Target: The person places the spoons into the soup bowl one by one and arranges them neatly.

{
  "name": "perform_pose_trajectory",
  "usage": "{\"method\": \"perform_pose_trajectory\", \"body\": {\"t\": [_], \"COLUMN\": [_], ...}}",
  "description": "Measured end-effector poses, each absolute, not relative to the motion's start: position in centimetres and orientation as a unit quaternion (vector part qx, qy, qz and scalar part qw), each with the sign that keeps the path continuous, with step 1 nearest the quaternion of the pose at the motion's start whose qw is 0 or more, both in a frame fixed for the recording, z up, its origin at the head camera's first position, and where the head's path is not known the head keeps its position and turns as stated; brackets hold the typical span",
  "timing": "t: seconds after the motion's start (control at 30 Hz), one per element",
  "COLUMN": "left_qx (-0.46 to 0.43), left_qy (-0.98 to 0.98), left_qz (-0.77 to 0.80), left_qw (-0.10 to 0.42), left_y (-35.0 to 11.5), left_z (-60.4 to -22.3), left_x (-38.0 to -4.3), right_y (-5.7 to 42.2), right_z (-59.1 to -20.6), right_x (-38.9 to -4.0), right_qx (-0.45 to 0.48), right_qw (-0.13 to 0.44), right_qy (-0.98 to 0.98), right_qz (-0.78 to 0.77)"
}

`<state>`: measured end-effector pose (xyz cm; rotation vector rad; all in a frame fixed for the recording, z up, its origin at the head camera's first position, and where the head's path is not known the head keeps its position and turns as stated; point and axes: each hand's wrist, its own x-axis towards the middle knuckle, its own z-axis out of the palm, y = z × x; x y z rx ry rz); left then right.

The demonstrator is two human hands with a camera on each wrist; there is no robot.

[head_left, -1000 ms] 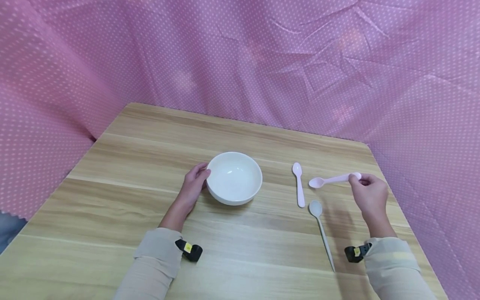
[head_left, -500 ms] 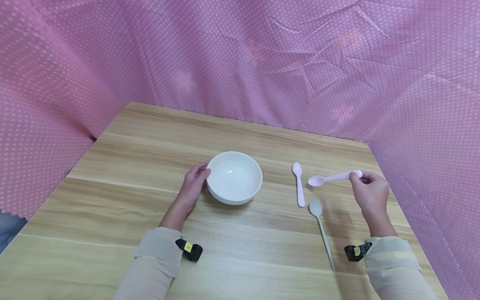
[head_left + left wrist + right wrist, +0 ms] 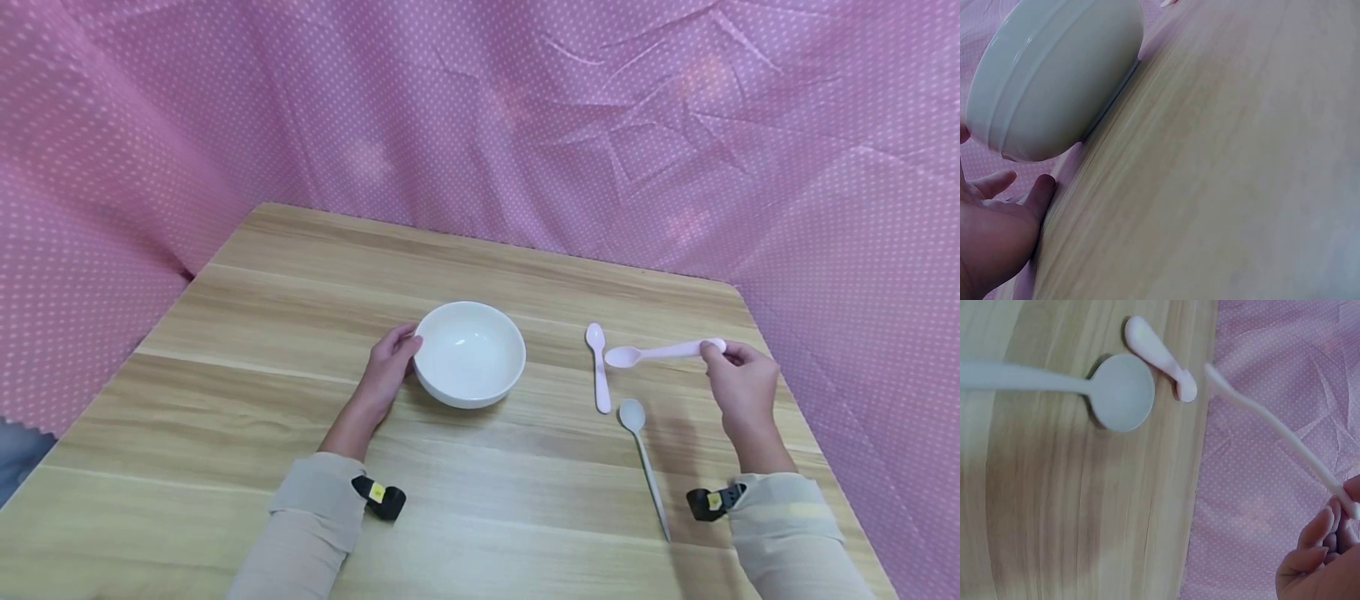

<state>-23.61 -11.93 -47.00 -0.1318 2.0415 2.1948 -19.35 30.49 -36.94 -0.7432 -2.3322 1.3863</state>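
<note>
A white bowl (image 3: 470,354) stands upright mid-table. My left hand (image 3: 386,367) holds it at the left side, thumb at the rim. In the left wrist view the bowl's outer wall (image 3: 1066,75) shows, with the lower fingers of the left hand (image 3: 997,231) apart from it. My right hand (image 3: 742,387) pinches a pale pink spoon (image 3: 660,352) by its handle end, raised above the table, bowl end pointing left. A second pink spoon (image 3: 599,367) lies close by that end. Nearer me rests a longer grey-white spoon (image 3: 645,467).
The wooden table (image 3: 300,317) carries all of these things. Pink dotted cloth (image 3: 465,125) hangs behind the table and along its sides. A black wrist device (image 3: 381,498) juts from the left cuff and another (image 3: 712,503) from the right.
The pink spoon in my right hand has swung slightly, its bowl end shifting left and up toward the lying pink spoon. My left hand and the bowl stay in place.
</note>
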Motion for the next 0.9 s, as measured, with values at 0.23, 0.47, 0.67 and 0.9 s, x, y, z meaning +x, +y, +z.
{"method": "perform_pose_trajectory", "body": {"t": [0.23,0.47,0.67,0.9], "left_qx": [-0.046,-0.046,-0.045,-0.045], "left_qy": [0.681,0.682,0.688,0.686], "left_qz": [0.727,0.726,0.721,0.723], "left_qw": [0.075,0.073,0.072,0.069], "left_y": [-11.9,-12.0,-12.0,-12.0], "left_z": [-47.0,-47.0,-47.2,-47.3], "left_x": [-23.7,-23.6,-23.6,-23.6], "right_y": [30.1,29.7,29.2,28.6], "right_z": [-36.4,-36.5,-36.5,-36.6], "right_x": [-19.3,-19.4,-19.5,-19.5], "right_qx": [-0.265,-0.253,-0.24,-0.233], "right_qw": [0.151,0.153,0.145,0.145], "right_qy": [-0.779,-0.744,-0.732,-0.729], "right_qz": [0.548,0.599,0.622,0.627]}}
